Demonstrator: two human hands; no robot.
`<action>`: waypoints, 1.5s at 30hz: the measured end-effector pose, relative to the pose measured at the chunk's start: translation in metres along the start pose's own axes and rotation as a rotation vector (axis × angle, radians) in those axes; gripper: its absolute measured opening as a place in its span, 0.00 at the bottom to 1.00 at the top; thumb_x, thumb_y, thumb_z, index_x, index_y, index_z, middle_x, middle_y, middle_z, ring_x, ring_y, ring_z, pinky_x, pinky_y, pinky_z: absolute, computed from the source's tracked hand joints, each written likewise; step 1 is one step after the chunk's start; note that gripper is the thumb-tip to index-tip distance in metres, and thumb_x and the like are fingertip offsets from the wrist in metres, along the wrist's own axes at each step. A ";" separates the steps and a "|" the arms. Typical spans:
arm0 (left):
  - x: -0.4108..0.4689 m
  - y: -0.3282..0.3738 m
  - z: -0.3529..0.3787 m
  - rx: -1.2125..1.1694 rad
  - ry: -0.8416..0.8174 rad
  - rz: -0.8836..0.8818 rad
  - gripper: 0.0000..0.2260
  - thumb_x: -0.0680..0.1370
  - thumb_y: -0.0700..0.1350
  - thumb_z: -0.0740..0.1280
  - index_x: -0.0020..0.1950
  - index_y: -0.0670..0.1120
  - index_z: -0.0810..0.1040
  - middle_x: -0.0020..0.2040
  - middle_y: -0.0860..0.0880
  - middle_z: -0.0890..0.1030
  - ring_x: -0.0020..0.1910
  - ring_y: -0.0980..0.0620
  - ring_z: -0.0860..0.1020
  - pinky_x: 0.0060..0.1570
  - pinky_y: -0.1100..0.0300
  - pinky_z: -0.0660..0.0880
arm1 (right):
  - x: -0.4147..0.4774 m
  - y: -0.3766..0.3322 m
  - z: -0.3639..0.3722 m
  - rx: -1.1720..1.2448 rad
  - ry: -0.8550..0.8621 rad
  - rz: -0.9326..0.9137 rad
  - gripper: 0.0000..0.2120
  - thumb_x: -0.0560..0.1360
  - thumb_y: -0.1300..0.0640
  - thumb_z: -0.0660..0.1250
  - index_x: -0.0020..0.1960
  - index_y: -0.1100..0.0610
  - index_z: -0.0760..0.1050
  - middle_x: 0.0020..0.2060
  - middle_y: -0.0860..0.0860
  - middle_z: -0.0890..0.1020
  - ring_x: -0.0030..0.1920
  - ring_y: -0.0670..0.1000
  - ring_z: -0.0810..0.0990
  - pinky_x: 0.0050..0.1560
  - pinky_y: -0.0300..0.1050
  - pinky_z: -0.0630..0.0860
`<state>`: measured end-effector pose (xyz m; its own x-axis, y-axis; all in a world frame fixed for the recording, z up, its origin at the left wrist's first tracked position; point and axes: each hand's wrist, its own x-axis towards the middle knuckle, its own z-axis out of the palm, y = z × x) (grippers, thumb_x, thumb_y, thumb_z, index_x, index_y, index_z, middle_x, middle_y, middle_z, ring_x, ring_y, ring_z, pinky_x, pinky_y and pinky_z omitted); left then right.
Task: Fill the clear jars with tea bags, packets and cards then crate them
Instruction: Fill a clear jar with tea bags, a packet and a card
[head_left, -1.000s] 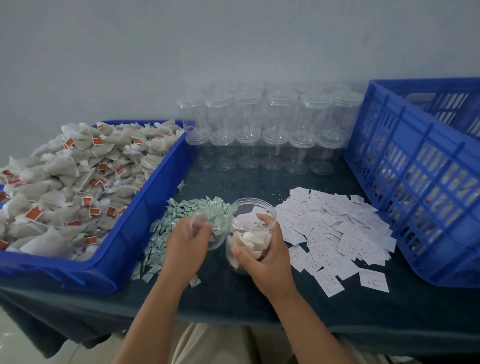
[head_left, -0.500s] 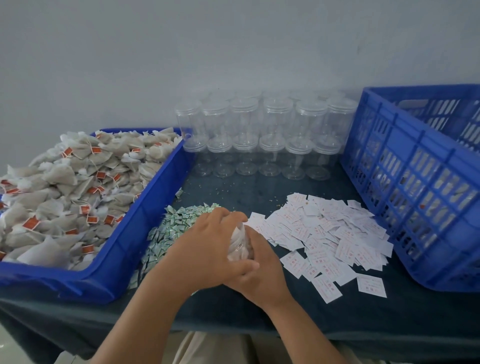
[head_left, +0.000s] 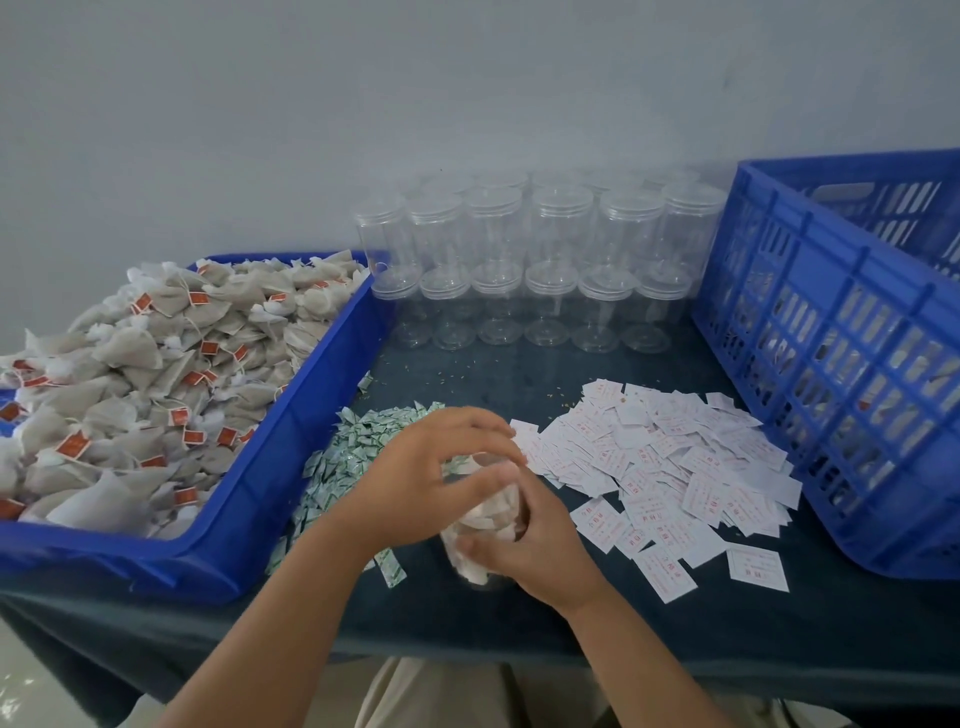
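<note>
Now | left hand (head_left: 415, 483), beside the jar a second ago, curls over the top of the tea-bag-filled clear plastic jar (head_left: 487, 525) | right hand (head_left: 540, 553) grips its wall | jar near dark-clothed table (head_left: 727, 639) front edge; bare cloth behind it

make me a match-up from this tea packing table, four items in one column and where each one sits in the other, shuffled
1. tea bags
2. green packets
3. white cards
4. empty jars

a. heaped outside the blue tray, against its right side
b. stacked in two tiers at the back
c. piled inside the tray
d. spread beside the slatted crate

Pairs: 1-c, 2-a, 3-d, 4-b
</note>
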<state>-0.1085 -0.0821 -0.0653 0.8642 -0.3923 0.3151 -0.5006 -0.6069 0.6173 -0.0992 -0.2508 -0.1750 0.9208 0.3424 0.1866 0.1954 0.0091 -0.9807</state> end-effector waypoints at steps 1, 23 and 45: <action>0.001 -0.001 -0.001 0.024 0.000 -0.053 0.19 0.77 0.64 0.67 0.62 0.56 0.85 0.63 0.61 0.79 0.66 0.58 0.76 0.67 0.54 0.73 | 0.000 0.000 0.001 0.006 0.015 -0.005 0.29 0.71 0.51 0.83 0.69 0.42 0.76 0.61 0.48 0.86 0.61 0.53 0.86 0.60 0.50 0.83; -0.014 -0.019 -0.009 -0.295 0.096 -0.242 0.37 0.71 0.62 0.79 0.77 0.61 0.69 0.71 0.64 0.76 0.70 0.62 0.75 0.67 0.66 0.74 | 0.000 -0.003 0.006 0.204 0.140 -0.064 0.31 0.70 0.57 0.82 0.68 0.40 0.77 0.63 0.52 0.86 0.63 0.56 0.86 0.60 0.49 0.83; -0.003 -0.003 0.044 -0.327 0.352 -0.416 0.41 0.60 0.62 0.79 0.72 0.68 0.71 0.58 0.68 0.80 0.58 0.67 0.80 0.50 0.73 0.76 | 0.000 0.007 0.005 0.107 0.093 -0.043 0.39 0.71 0.51 0.86 0.76 0.43 0.71 0.65 0.50 0.84 0.64 0.56 0.85 0.60 0.52 0.84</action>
<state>-0.1120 -0.1093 -0.0995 0.9760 0.1148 0.1850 -0.1260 -0.3950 0.9100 -0.0992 -0.2464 -0.1823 0.9408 0.2509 0.2281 0.2024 0.1240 -0.9714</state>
